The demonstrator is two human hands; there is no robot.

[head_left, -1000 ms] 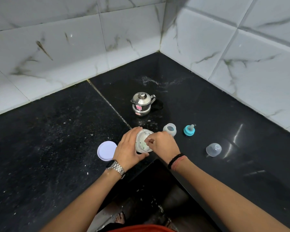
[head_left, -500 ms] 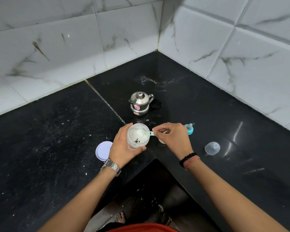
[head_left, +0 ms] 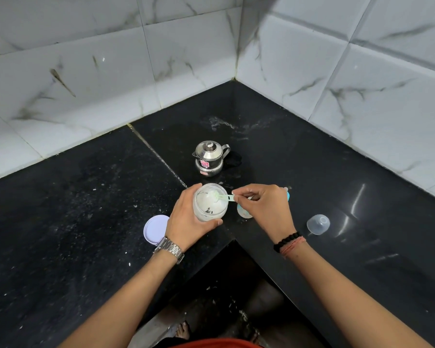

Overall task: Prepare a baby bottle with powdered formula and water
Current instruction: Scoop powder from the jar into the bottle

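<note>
I see my left hand (head_left: 189, 217) gripping the open formula jar (head_left: 209, 202) above the black table (head_left: 86, 209); my right hand (head_left: 264, 207) pinches the green scoop (head_left: 222, 197), its bowl inside the jar

White marble-look wall tiles (head_left: 91, 79) with grey veins meet in a corner above an L-shaped black stone counter (head_left: 60, 222). Light glints off its right side; dim floor (head_left: 226, 310) lies below.

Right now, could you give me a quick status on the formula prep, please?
Left hand grips powder jar. Right hand pinches scoop, bowl inside jar. Bottle open beneath right hand. Nothing obstructing.
</note>
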